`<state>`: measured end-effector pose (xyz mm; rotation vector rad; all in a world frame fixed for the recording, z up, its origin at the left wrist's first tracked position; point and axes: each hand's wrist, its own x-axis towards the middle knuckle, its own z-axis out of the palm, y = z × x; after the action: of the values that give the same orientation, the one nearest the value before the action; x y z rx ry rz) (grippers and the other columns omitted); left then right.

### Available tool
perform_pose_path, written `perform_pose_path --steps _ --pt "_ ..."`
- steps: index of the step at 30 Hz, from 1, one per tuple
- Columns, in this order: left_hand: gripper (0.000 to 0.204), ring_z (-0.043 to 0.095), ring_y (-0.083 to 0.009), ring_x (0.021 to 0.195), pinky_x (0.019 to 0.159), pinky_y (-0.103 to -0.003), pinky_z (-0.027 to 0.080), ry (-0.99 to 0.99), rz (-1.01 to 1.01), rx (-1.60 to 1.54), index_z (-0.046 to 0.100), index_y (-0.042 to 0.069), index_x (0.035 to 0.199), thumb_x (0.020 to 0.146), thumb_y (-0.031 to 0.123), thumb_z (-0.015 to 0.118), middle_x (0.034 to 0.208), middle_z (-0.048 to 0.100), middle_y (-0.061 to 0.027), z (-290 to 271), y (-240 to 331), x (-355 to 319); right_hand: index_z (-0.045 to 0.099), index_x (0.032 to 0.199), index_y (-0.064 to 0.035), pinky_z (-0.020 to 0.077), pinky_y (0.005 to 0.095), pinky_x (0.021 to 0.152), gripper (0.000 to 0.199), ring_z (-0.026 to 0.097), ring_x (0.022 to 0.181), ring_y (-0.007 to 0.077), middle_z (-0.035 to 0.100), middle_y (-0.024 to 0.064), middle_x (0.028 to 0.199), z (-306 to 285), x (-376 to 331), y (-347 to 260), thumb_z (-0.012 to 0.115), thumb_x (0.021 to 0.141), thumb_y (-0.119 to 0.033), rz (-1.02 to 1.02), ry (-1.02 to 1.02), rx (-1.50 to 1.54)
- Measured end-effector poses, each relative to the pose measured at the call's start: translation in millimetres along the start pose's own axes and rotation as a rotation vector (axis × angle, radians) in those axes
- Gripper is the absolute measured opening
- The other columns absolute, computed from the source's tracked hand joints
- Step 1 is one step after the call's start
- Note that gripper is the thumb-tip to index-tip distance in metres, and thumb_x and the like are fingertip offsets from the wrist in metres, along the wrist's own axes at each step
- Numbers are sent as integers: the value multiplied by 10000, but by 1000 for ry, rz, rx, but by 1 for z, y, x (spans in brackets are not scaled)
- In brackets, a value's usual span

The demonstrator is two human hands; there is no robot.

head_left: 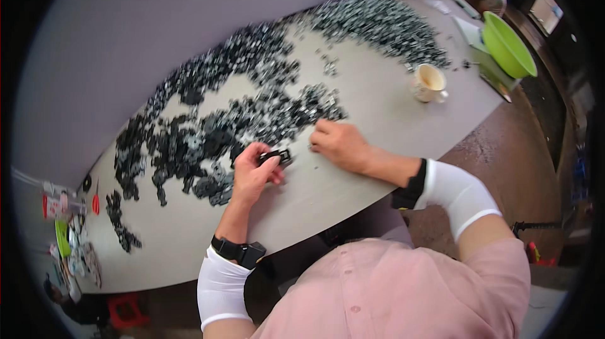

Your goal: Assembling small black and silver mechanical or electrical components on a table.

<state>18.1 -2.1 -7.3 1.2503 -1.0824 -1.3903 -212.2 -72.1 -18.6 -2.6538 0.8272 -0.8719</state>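
Between the thumb and fingers of my left hand [255, 174] is a small black plastic part [282, 157] with a square opening at its end. My right hand [340, 143] is closed, its fingertips pressed together just above the table by the edge of a heap of small shiny parts [309, 106]; whatever they pinch is too small or hidden to make out. Left of my hands lies a spread of larger black plastic parts [179, 150]. Motion smears the small parts somewhat.
A white mug [430, 83] stands to the right on the pale table [372, 99]. A green basin [509, 46] sits at the table's far right edge. Grey metal-looking pieces [378, 21] cover the back. A red-handled tool [96, 204] lies left. Other people are at the edges.
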Motion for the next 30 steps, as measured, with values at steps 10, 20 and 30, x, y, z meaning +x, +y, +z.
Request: perform_pose_path --steps 10,20,30 --pt "130 636 -177 581 470 -269 537 -41 -141 34 479 -24 928 834 -35 568 771 588 -108 4 13 2 530 801 -57 466 383 648 116 551 783 271 501 82 815 -4 11 9 638 767 -86 81 -6 166" --pt "149 643 -182 589 481 -261 553 -113 -100 25 470 -3 932 831 -9 579 795 583 -100 -1 12 9 543 801 -50 472 376 666 95 563 788 281 523 85 830 -6 14 9 621 793 -104 157 -14 169" --pt "168 645 -193 593 483 -265 551 -112 -104 46 463 -1 941 832 9 590 803 576 -99 1 11 5 540 815 -49 465 390 683 92 558 807 287 518 101 832 1 6 13 616 783 -90 86 23 179"
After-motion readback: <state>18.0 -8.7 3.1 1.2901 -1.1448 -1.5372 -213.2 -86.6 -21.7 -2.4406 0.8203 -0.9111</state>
